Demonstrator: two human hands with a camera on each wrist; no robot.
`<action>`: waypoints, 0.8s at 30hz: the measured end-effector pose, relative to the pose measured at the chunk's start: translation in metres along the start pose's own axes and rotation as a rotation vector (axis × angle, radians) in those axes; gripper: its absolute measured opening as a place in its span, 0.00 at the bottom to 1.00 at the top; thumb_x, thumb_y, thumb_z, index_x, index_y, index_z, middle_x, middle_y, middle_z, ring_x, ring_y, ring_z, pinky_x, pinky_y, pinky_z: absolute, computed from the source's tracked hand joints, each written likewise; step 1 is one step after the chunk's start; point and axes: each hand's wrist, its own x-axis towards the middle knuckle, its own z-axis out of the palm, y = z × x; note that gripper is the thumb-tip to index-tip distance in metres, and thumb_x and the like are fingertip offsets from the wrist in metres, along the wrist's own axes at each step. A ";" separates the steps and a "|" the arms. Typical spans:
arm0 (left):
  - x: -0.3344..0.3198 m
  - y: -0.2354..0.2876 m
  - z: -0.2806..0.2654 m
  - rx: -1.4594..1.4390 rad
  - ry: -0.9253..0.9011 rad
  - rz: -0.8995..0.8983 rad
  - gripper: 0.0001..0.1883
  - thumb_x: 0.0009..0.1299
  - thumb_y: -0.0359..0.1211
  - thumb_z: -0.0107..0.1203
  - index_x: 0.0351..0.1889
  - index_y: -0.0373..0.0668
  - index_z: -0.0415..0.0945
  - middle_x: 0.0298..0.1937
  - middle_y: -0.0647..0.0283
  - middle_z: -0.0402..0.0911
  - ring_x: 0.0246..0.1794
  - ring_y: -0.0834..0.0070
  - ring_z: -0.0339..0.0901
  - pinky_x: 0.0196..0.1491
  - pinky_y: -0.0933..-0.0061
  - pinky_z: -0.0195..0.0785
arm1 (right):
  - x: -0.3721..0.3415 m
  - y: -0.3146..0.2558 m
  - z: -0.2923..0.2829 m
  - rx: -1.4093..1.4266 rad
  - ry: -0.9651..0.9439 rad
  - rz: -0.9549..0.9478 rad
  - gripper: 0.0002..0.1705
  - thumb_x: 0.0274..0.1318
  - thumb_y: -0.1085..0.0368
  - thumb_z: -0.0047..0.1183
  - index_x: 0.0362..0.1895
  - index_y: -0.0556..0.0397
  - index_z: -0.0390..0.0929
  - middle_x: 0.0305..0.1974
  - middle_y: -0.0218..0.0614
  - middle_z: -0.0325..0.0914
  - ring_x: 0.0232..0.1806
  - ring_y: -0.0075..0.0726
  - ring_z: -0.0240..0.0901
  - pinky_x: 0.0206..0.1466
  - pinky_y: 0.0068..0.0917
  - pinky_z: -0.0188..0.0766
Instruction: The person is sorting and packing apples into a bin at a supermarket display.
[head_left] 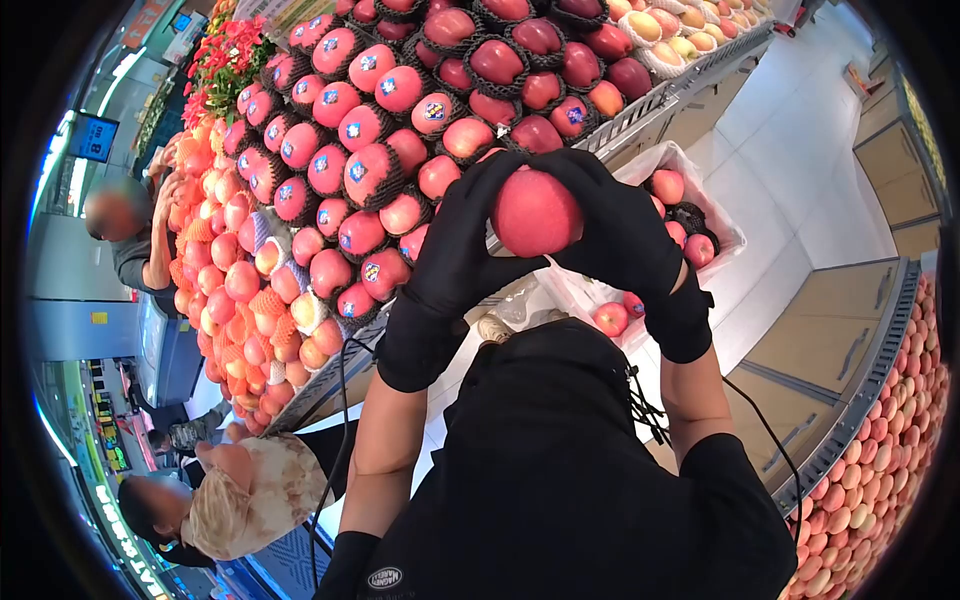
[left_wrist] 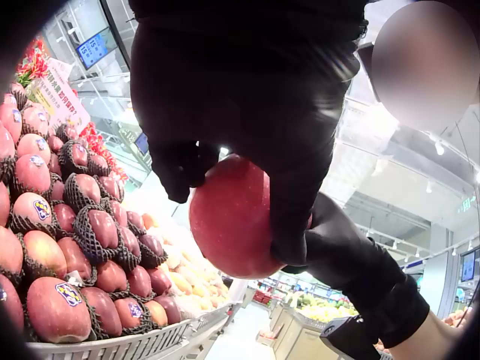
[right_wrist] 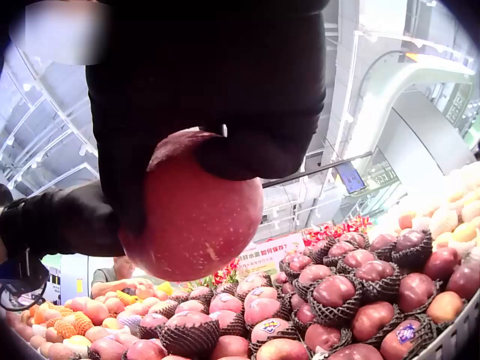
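Note:
A large red apple, with no net sleeve or sticker showing on it, is held up between both black-gloved hands in front of the chest. My left hand grips it from the left, and my right hand grips it from the right. In the left wrist view, the fingers curl over the apple from above. Seen from the right wrist, the speckled underside of the apple shows below the glove. Directly beyond the hands rise rows of apples in black foam nets, many with blue stickers.
A plastic-lined box with several apples stands on the floor at right. Orange-netted fruit fills the display's left end. A grey rim edges the stand. Another fruit stand is at lower right. Two people are at left.

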 end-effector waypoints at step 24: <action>-0.012 -0.019 0.016 -0.842 0.194 -0.568 0.23 0.64 0.38 0.60 0.53 0.36 0.70 0.42 0.61 0.77 0.32 0.78 0.74 0.30 0.77 0.69 | -0.011 0.024 0.020 0.812 0.098 0.399 0.25 0.60 0.62 0.57 0.61 0.50 0.70 0.47 0.26 0.75 0.28 0.14 0.63 0.33 0.18 0.66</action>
